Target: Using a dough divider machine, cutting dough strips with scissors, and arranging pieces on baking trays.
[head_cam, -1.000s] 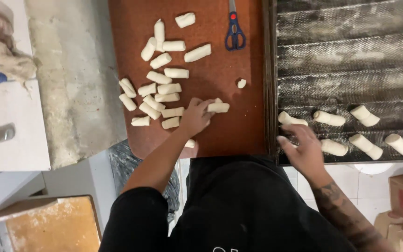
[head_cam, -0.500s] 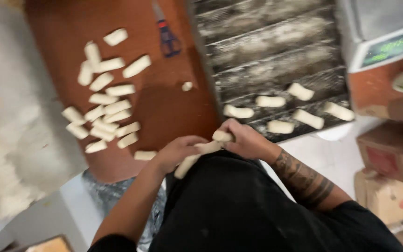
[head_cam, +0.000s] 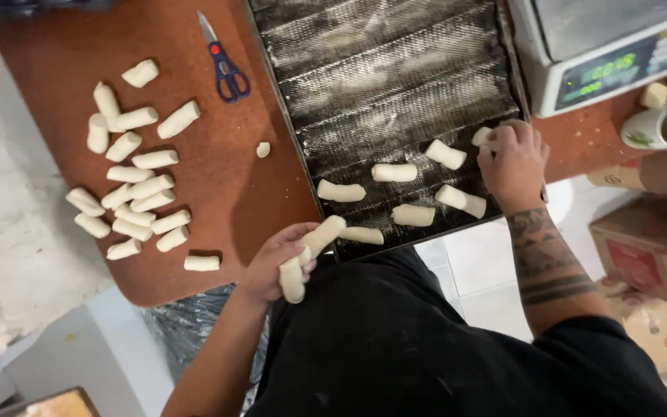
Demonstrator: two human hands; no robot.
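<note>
The dark fluted baking tray point(head_cam: 395, 69) on the red-brown worktop point(head_cam: 218, 193) carried six dough logs. The right hand point(head_cam: 512, 164) pinched another piece point(head_cam: 483, 137) over its far channel. The left hand point(head_cam: 275, 262) closed its grip around a long dough roll point(head_cam: 309, 255) at the worktop's edge. Brown cartons point(head_cam: 646, 255) sat lower right, a white cup point(head_cam: 661, 127) above them

A reddish-brown wooden worktop point(head_cam: 218, 185) is carrying a loose cluster of short pale dough rolls point(head_cam: 137, 189) toward nine o'clock, blue-handled steel scissors point(head_cam: 224, 66) lying at twelve o'clock, a dark floured corrugated metal baking tray point(head_cam: 395, 69) sitting toward one o'clock, and a grey digital scale point(head_cam: 604, 50) standing at two o'clock.
</note>
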